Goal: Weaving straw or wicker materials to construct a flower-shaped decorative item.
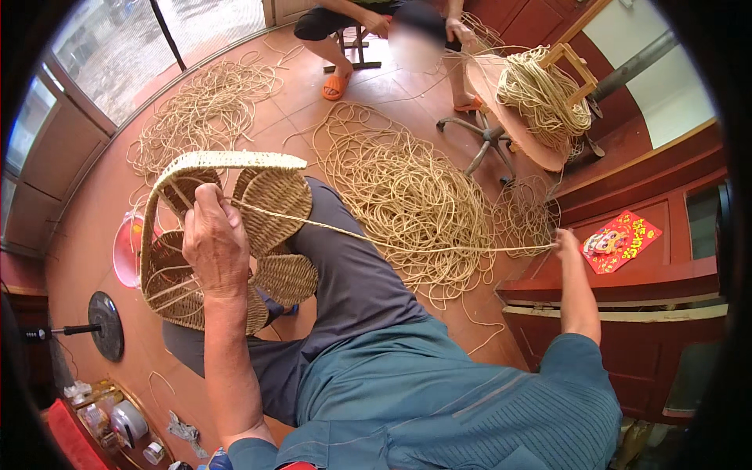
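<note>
A woven straw-cord piece (274, 200), shaped like a basket with a curved rim and several rounded panels, rests against my lap. Over its open side my left hand (213, 235) is closed, fingers pinched at the spot where a thin twisted straw cord (376, 241) leaves it. That cord runs nearly straight across my thigh to the right. Far out at its other end, my right hand (564, 241) is closed around it, arm stretched out; its fingers are slightly blurred. The left palm is hidden from view.
A big loose heap of cord (407, 196) lies beyond my knee, another pile (207, 110) at far left. A co-worker (376, 23) sits ahead near a round board (501, 102) bearing cord. A pink bucket (125, 251) stands behind the woven piece; red cabinets (627, 329) flank my right.
</note>
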The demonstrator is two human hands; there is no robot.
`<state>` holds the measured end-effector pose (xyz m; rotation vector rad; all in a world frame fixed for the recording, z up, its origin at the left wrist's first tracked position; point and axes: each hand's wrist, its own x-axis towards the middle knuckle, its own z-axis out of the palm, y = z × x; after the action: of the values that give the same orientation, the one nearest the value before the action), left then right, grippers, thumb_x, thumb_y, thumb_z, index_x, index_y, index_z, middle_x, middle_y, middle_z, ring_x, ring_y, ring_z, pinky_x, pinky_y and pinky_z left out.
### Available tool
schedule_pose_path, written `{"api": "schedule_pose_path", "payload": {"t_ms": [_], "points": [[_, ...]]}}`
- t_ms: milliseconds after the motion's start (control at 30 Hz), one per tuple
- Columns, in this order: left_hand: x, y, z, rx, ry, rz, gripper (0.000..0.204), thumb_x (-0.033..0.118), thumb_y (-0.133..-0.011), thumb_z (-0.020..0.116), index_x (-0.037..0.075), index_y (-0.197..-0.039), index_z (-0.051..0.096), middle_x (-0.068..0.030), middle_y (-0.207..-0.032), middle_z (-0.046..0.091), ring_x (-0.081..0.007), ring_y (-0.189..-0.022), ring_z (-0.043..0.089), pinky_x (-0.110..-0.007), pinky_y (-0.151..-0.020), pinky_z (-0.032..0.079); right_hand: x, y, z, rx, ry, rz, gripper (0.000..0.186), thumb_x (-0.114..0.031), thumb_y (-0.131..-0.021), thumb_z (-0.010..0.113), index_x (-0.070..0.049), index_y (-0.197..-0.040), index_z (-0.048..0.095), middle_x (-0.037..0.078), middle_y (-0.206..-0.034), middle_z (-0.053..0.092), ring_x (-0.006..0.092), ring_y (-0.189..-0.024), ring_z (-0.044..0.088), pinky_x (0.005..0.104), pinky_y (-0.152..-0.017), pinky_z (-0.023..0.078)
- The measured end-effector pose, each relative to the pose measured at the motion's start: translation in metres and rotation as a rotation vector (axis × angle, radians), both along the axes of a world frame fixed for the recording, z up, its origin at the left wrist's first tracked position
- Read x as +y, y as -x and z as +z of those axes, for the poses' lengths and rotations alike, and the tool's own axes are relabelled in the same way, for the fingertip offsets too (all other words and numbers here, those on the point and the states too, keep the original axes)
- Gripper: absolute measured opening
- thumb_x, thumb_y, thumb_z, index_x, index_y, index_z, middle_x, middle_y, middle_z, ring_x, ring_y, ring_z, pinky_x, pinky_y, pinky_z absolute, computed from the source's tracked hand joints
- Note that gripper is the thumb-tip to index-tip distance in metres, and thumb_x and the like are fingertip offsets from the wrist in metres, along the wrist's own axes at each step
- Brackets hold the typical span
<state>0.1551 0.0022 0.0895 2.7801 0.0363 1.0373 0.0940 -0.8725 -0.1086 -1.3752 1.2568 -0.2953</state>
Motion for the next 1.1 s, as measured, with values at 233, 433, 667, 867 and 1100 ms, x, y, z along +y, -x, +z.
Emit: {"api": "schedule_pose_path", "payload": {"t_ms": [233, 433, 667, 867, 1100], "points": [[-0.009, -0.006, -0.001, 0.048, 0.226, -0.002, 0.024, 0.001, -0.100, 0.064, 0.007, -0.121, 0.054, -0.0178, -0.100, 0.072, -0.0410, -0.094, 0.075, -0.052, -0.082, 0.057, 0.205, -0.094, 0.025, 0.096, 0.569, 0.952, 0.054, -0.024, -0.097, 0.081, -0.009, -0.146, 0.067, 0.010, -0.111, 0.078, 0.0223, -0.092, 0.076, 0.0368, -0.076, 0.061], [-0.004, 0.000, 0.001, 0.086, 0.407, 0.042, 0.022, 0.004, -0.103, 0.065, 0.007, -0.122, 0.054, -0.0178, -0.103, 0.071, -0.0407, -0.095, 0.074, -0.051, -0.084, 0.057, 0.414, -0.138, 0.125, -0.150, 0.749, 1.243, 0.055, -0.028, -0.096, 0.078, -0.016, -0.149, 0.067, 0.015, -0.122, 0.075, 0.0255, -0.099, 0.075, 0.0404, -0.094, 0.061], [0.001, 0.013, -0.009, -0.006, 0.838, -0.029, 0.013, 0.012, -0.108, 0.073, 0.006, -0.113, 0.062, -0.0014, -0.091, 0.063, -0.0132, -0.078, 0.060, -0.032, -0.072, 0.051, 0.574, -0.119, 0.178, -0.633, 0.685, 1.389, 0.037, -0.009, -0.098, 0.073, -0.008, -0.135, 0.074, 0.012, -0.113, 0.074, 0.0194, -0.084, 0.072, 0.0339, -0.080, 0.061], [0.021, 0.028, -0.005, 0.024, 1.514, -0.387, 0.014, 0.010, -0.112, 0.068, 0.009, -0.124, 0.061, 0.0055, -0.091, 0.060, -0.0010, -0.071, 0.047, -0.018, -0.061, 0.036, 0.686, -0.096, 0.183, -1.055, 0.602, 1.449, 0.030, -0.002, -0.095, 0.073, -0.007, -0.125, 0.076, 0.015, -0.112, 0.072, 0.0322, -0.097, 0.074, 0.0434, -0.085, 0.061], [0.057, 0.100, 0.013, 0.051, 1.597, -0.298, 0.029, 0.015, -0.112, 0.069, 0.006, -0.136, 0.057, 0.0029, -0.086, 0.061, -0.0025, -0.069, 0.050, -0.018, -0.058, 0.037, 0.759, -0.100, 0.170, -1.230, 0.850, 1.376, 0.023, -0.009, -0.093, 0.080, -0.009, -0.115, 0.076, 0.009, -0.106, 0.066, 0.0305, -0.096, 0.069, 0.0424, -0.085, 0.058]]}}
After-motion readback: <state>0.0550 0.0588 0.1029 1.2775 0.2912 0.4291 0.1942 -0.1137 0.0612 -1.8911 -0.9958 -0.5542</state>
